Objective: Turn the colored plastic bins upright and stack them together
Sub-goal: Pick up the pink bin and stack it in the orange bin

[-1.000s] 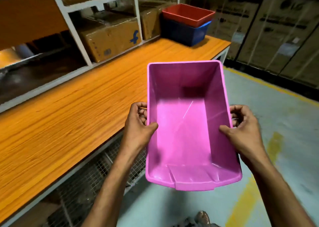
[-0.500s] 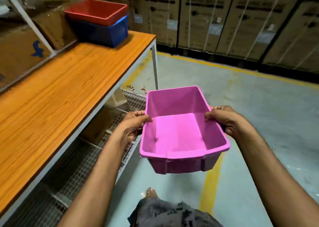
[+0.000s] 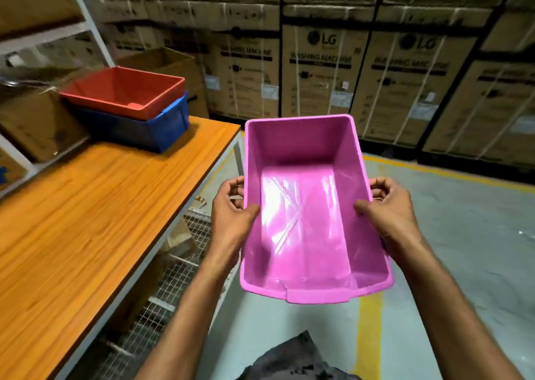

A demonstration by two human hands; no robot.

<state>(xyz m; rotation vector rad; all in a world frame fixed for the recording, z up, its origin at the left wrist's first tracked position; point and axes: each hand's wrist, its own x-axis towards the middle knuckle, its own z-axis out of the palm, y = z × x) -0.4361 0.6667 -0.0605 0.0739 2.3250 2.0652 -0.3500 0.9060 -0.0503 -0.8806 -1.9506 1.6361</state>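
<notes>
A: Head view: you are holding the pink bin [image 3: 312, 223] upright in the air, off the end of the table [image 3: 95, 220] and above the grey floor [image 3: 463, 235]. Your left hand [image 3: 231, 220] is clamping its left wall and your right hand [image 3: 390, 214] its right wall, each thumb lying inside and the fingers curling under the rim outside.

B: How are you expecting it to handle?

A: By the look of it, light and fairly stiff, a thin glossy plastic shell that is probably a little slick. The rolled rim along the long sides is looking like the surest hold, and you are already gripping there.

B: And the stack?

A: The red bin [image 3: 124, 93] is sitting upright, nested in the blue bin [image 3: 139, 131], at the far end of the table, well apart from the pink one.

B: What is escaping the lens?

A: The pink bin's underside and your fingertips behind its walls are staying hidden. The shelving [image 3: 86, 23] at left is running out of frame, and the cartons [image 3: 318, 70] behind are blurring in dim light. Whether other bins are waiting elsewhere, you cannot tell.
</notes>
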